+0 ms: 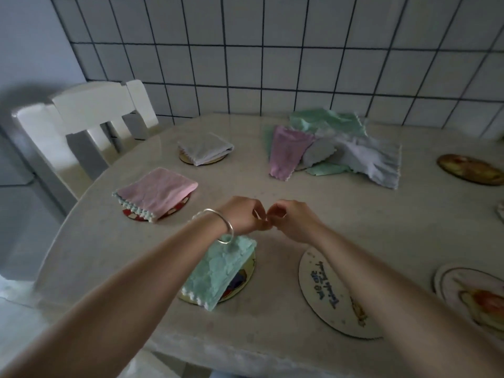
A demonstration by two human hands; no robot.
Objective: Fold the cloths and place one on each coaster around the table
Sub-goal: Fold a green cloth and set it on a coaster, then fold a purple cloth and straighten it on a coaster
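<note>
Working around the table (341, 214), you have three folded cloths down on coasters: grey (206, 147), pink (158, 190) and green (218, 271). An unfolded pile (335, 144) waits near the wall. At least three coasters are bare: the lettered one (327, 293) and two (470, 169) (474, 293) at right. Your left hand (242, 215) and right hand (289, 218) meet mid-table, fingers curled, fingertips touching, holding no cloth.
</note>
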